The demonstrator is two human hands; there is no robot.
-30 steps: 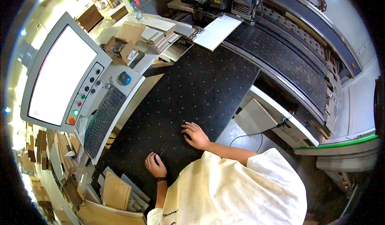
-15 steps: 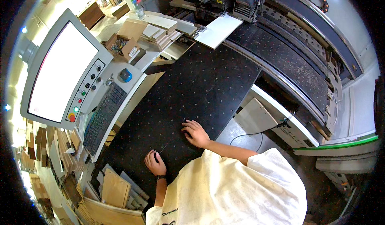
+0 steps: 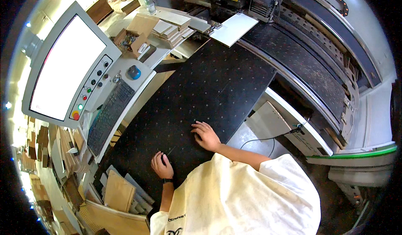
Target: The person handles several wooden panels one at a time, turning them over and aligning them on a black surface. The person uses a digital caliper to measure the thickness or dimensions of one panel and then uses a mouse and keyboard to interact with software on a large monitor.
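Note:
Both of my hands lie on a black work table [image 3: 209, 80] dotted with small pale studs. My left hand [image 3: 161, 166], with a dark band at the wrist, sits near the table's close edge. Its fingers are loosely bent, with the thumb apart, and it holds nothing. Farther forward and to the right, my right hand [image 3: 207, 137] rests with its fingers spread and slightly curved, also empty. At the table's far end, a white rectangular panel [image 3: 234, 29] lies beside a small metal clamp [image 3: 215, 27], well beyond my hands.
On the left stand a control screen [image 3: 69, 67], a keyboard [image 3: 111, 115] and a blue mouse [image 3: 134, 72]. Behind them are an open cardboard box [image 3: 133, 42] and stacked boards [image 3: 171, 27]. Wood panels [image 3: 119, 191] lean at lower left. A machine bed [image 3: 301, 57] runs along the right.
The view has tilted slightly, so the screen, mouse and white panel appear a little higher. Both hands remain in nearly the same places on the table.

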